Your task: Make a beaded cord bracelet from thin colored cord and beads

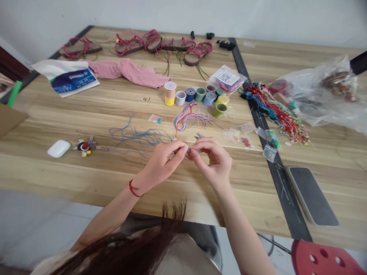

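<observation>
Grey-silver small item [189,149] (too small to tell exactly what it is) sits pinched between the fingertips of left hand [162,162] and right hand [211,162], just above the wooden table [86,179], centre of view. Both hands are grasping it, thumbs and forefingers closed, other fingers loosely curled; short, steady pinches with the hands close together suit something this small. Forearms angle inward from the table edge, wrists slightly bent, red string [135,189] on left wrist. Small scissors [200,136] lie just beyond the hands, multicoloured threads [189,117] beside them, blue cord [137,136] further left.
</observation>
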A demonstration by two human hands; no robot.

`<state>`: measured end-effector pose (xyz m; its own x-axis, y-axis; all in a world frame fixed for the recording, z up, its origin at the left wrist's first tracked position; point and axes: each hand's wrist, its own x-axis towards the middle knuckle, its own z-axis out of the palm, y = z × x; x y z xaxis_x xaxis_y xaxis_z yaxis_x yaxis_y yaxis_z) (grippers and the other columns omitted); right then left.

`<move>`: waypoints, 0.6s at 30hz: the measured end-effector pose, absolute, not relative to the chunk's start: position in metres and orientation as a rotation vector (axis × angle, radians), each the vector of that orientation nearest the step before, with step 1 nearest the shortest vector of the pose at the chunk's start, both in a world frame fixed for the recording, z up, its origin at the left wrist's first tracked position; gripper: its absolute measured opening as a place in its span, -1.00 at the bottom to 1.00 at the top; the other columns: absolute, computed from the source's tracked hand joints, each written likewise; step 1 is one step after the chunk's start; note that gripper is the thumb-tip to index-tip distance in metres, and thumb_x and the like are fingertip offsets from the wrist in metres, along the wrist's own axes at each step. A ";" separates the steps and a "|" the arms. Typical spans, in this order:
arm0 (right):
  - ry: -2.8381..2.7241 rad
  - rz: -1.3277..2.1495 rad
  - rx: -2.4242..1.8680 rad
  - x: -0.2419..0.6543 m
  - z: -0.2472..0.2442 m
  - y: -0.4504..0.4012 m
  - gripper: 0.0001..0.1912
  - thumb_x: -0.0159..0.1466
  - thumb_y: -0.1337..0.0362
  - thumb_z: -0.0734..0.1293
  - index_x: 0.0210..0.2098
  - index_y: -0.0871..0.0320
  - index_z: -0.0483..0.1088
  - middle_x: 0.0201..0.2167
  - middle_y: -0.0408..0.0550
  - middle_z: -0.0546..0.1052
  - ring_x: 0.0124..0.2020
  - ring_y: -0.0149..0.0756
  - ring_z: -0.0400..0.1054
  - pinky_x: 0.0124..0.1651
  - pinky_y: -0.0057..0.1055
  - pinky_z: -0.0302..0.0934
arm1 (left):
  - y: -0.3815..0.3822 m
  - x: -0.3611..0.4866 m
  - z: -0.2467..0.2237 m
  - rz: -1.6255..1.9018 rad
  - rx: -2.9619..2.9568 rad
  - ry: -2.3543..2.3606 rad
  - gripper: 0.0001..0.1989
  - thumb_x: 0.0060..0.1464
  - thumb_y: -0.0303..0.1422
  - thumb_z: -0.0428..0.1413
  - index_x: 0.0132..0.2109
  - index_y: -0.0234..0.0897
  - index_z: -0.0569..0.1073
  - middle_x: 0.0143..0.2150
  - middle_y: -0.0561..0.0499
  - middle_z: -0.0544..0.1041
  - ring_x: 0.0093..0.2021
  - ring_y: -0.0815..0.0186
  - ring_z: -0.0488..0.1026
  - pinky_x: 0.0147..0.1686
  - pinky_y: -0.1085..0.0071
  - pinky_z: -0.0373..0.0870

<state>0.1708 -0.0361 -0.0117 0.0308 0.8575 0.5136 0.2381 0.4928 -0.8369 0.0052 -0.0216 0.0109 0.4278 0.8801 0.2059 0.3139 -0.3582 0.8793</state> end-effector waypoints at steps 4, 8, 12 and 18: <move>-1.501 0.621 -1.008 0.170 -0.012 -0.037 -0.92 0.19 0.35 0.38 -0.30 0.08 0.47 -0.33 -0.04 0.51 -0.26 -0.27 0.39 -0.31 -0.33 0.35 | -0.021 0.005 0.010 0.953 1.833 1.018 -0.74 0.29 -0.22 -0.04 -0.23 -0.28 0.45 -0.37 0.04 0.54 -0.37 0.41 0.46 -0.33 0.48 0.32; -1.498 0.648 -0.980 0.170 -0.011 -0.037 -0.91 0.20 0.38 0.37 -0.29 0.08 0.47 -0.32 -0.04 0.50 -0.26 -0.28 0.39 -0.31 -0.33 0.35 | -0.020 0.006 0.008 1.032 1.767 1.026 -0.76 0.27 -0.21 0.00 -0.24 -0.28 0.43 -0.34 0.03 0.52 -0.34 0.40 0.45 -0.29 0.46 0.34; -1.507 0.631 -0.984 0.170 -0.010 -0.036 -0.92 0.20 0.38 0.37 -0.30 0.09 0.46 -0.33 -0.04 0.49 -0.27 -0.29 0.39 -0.32 -0.34 0.35 | -0.019 0.005 0.008 1.086 1.656 0.977 -0.76 0.26 -0.20 0.01 -0.26 -0.27 0.42 -0.32 0.02 0.49 -0.29 0.38 0.44 -0.23 0.43 0.36; -1.521 0.605 -0.969 0.170 -0.010 -0.036 -0.91 0.20 0.41 0.37 -0.31 0.11 0.46 -0.33 -0.04 0.50 -0.28 -0.30 0.39 -0.33 -0.35 0.35 | -0.016 0.003 0.014 1.074 1.647 0.831 -0.66 0.29 -0.25 -0.07 -0.38 -0.28 0.45 -0.33 -0.01 0.51 -0.20 0.33 0.45 -0.13 0.38 0.38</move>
<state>0.1696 -0.0361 -0.0104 0.0189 0.8408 0.5410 0.2389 0.5217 -0.8190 0.0027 -0.0165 0.0137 0.3789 0.8861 0.2669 0.0351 -0.3019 0.9527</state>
